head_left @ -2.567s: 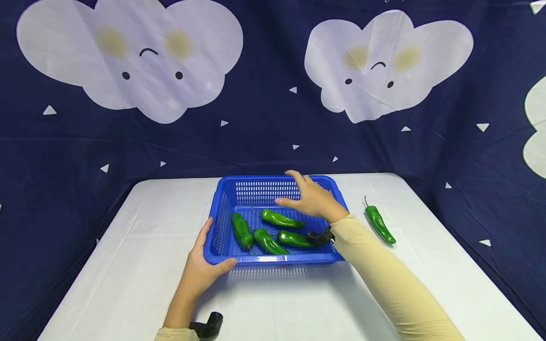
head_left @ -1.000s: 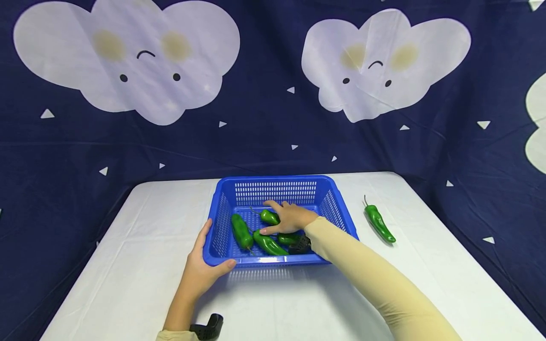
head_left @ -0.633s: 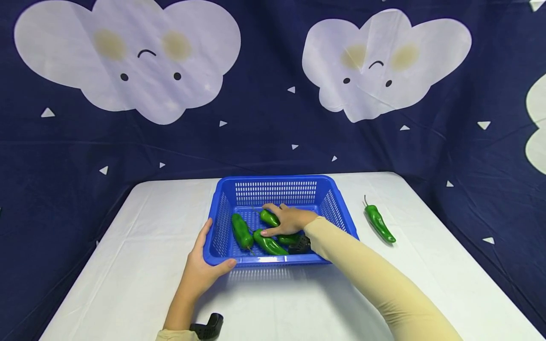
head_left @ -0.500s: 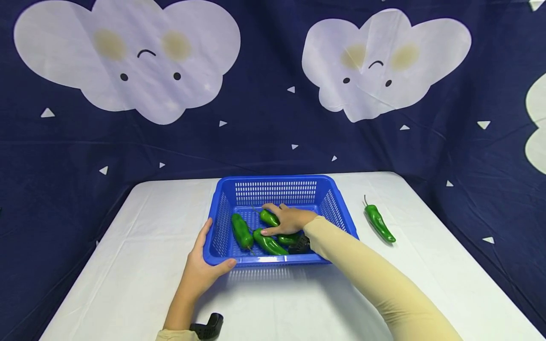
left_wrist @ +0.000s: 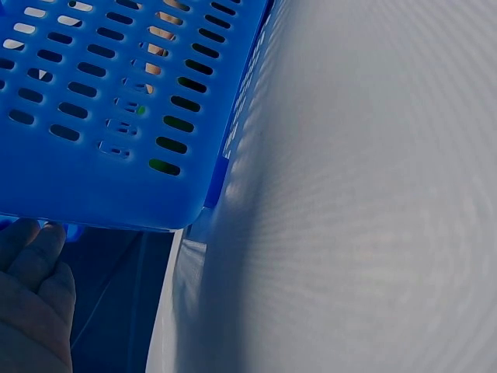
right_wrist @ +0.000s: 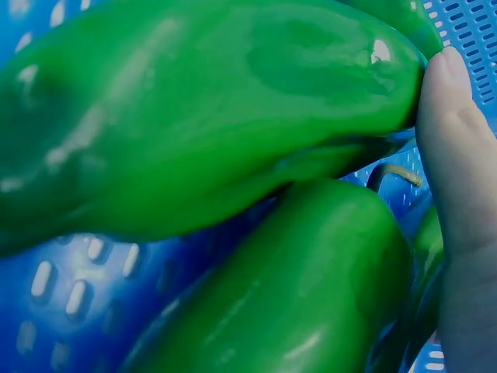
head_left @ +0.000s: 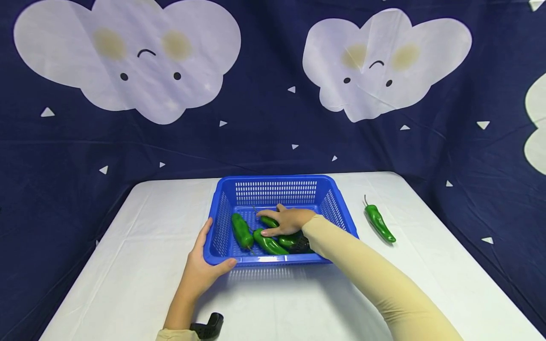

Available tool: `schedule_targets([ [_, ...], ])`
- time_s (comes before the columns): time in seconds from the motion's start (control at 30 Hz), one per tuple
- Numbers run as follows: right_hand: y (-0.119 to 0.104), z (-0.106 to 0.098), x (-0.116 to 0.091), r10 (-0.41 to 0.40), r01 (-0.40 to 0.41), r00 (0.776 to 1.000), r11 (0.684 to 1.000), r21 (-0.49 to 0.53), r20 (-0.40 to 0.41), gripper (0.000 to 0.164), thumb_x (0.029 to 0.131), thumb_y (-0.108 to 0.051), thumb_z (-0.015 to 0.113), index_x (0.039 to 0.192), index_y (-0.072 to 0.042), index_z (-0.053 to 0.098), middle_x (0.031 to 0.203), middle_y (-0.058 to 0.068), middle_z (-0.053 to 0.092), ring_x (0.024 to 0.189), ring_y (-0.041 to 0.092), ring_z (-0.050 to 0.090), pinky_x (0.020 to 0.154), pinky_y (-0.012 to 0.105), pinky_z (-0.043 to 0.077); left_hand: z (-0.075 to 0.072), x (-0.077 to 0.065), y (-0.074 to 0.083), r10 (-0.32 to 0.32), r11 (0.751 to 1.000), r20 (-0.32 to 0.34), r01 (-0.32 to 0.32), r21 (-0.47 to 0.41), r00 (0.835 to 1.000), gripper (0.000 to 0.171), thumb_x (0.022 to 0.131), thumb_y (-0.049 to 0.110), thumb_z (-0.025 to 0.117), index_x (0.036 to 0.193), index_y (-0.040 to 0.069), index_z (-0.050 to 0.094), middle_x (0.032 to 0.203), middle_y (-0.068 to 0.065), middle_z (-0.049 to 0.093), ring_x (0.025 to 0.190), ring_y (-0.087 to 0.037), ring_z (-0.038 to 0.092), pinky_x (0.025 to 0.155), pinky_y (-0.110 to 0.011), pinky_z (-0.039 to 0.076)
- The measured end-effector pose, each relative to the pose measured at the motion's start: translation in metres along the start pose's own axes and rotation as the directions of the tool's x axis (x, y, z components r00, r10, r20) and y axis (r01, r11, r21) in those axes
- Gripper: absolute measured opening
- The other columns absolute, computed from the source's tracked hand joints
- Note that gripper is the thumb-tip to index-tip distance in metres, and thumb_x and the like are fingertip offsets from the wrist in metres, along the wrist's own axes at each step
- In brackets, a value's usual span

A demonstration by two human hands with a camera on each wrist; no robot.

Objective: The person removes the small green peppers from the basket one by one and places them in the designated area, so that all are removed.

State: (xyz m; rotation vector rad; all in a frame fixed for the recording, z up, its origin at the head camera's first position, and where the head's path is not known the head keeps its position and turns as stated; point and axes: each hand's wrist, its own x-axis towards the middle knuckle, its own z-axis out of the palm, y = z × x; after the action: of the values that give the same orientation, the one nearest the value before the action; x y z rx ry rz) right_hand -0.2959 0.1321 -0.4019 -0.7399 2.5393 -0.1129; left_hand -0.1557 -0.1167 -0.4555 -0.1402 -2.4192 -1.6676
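Four-sided and perforated, a blue plastic basket (head_left: 264, 260) sits on the table with several long green peppers inside. My left hand (head_left: 200, 270) holds its front left corner, thumb on the front rim and fingers along the left side; in the left wrist view, fingertips (left_wrist: 51, 230) meet its edge. Inside the basket my right hand (head_left: 290, 221) grips the rear green pepper (head_left: 269, 221), mostly hidden beneath the palm. The right thumb (right_wrist: 446, 116) lies right at the end of the front green pepper (right_wrist: 233, 101). Another green pepper (head_left: 241, 231) lies at the basket's left.
A single green pepper (head_left: 378, 223) with a long stem lies on the white tablecloth (head_left: 141, 246) to the right of the basket. Behind the table hangs a navy cloth (head_left: 273, 132) printed with clouds.
My right hand has lowered into the basket from above it, and its index finger has come over the rear pepper. The left hand has kept its place at the corner.
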Motion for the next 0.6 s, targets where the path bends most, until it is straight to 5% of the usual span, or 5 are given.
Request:
schedule_targets([
  [0.27,0.0017,0.0017,0.0011,0.105,-0.104,0.994,0.994,0.027,-0.026,0.093,0.081,-0.084,0.048,0.156,-0.044,0.012,0.165,0.019,0.015,0.121,0.039,0.061,0.102,0.058,0.047,-0.0006,-0.0002,-0.0012,0.005,1.000,0.003,-0.005,0.004,1.000,0.114,0.070,0.022,0.088,0.160,0.027,0.018,0.156,-0.024,0.037,0.137,-0.045,0.044,0.107,-0.059,0.042],
  [0.6,0.0037,0.0000,-0.0024,0.145,-0.145,0.989,0.989,0.017,-0.031,0.089,0.083,-0.085,0.040,0.156,-0.044,0.012,0.166,0.017,0.015,0.125,0.046,0.057,0.103,0.062,0.045,-0.0016,-0.0008,0.0016,0.008,1.000,0.004,-0.008,0.000,1.000,0.116,0.068,0.021,0.088,0.160,0.025,0.017,0.156,-0.026,0.036,0.137,-0.046,0.044,0.107,-0.060,0.042],
])
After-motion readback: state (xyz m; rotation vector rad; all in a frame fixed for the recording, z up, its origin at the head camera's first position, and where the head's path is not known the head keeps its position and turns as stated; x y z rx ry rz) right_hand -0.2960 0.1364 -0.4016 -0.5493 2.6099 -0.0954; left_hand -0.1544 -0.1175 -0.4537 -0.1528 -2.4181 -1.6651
